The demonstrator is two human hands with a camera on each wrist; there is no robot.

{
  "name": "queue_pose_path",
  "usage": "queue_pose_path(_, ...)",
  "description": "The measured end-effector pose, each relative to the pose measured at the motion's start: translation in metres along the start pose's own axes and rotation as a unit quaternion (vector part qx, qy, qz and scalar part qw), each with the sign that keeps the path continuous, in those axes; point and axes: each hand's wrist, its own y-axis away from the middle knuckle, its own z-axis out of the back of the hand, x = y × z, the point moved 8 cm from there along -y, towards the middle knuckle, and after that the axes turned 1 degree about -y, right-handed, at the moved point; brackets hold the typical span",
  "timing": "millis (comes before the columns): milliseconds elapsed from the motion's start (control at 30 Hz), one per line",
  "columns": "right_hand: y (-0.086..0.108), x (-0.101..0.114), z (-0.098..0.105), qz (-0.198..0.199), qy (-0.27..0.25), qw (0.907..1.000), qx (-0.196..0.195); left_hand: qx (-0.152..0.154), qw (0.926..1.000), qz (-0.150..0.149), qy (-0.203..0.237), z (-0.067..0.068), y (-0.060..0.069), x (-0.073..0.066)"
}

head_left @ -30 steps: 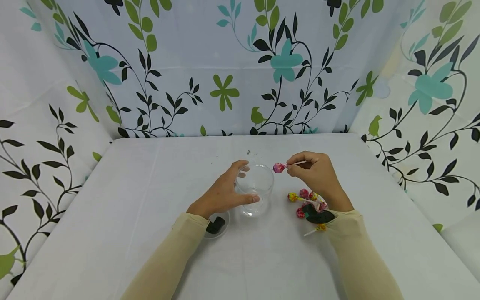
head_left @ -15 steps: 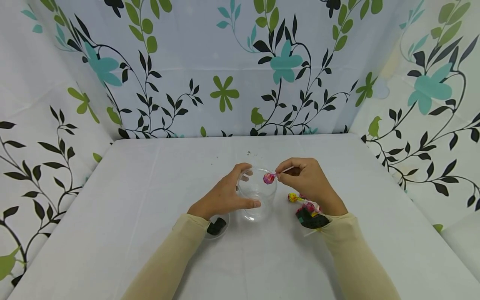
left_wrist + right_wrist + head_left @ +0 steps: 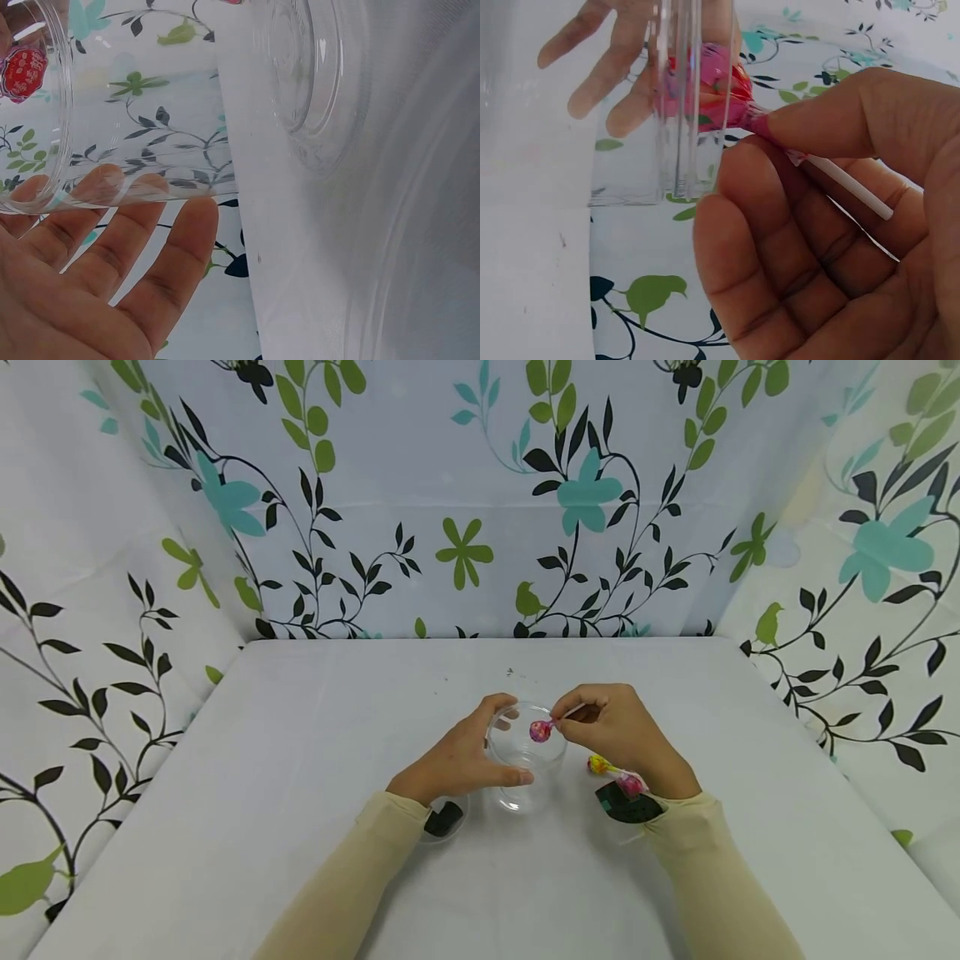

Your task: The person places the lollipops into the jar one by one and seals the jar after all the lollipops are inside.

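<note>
My left hand is curled round the side of a clear plastic jar, its thumb at the near side and its fingers behind. Between thumb and fingers, my right hand pinches a pink wrapped lollipop near its head, at the jar's mouth. The right wrist view shows the lollipop's pink wrapper partly behind the clear rim and its white stick lying across the palm. In the left wrist view the fingers lie along the jar's wall.
Near my right wrist lie more lollipops, a yellow one and a pink one among them. A round clear lid or dish sits by my left wrist, partly hidden. Patterned curtains border the white table.
The right hand has moved left, bringing the lollipop from beside the jar to its mouth. The left hand still holds the jar. The head view has shifted slightly.
</note>
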Motion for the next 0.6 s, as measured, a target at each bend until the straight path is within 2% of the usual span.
queue_pose_path(300, 0.001, 0.001, -0.010, 0.014, 0.005, 0.9996, 0.024, 0.004, 0.9999, -0.007, -0.008, -0.003, 0.003, -0.001)
queue_pose_path(600, 0.000, 0.002, -0.012, 0.021, 0.012, 0.9992, 0.031, 0.004, 0.9998, -0.016, -0.014, -0.003, 0.002, -0.002)
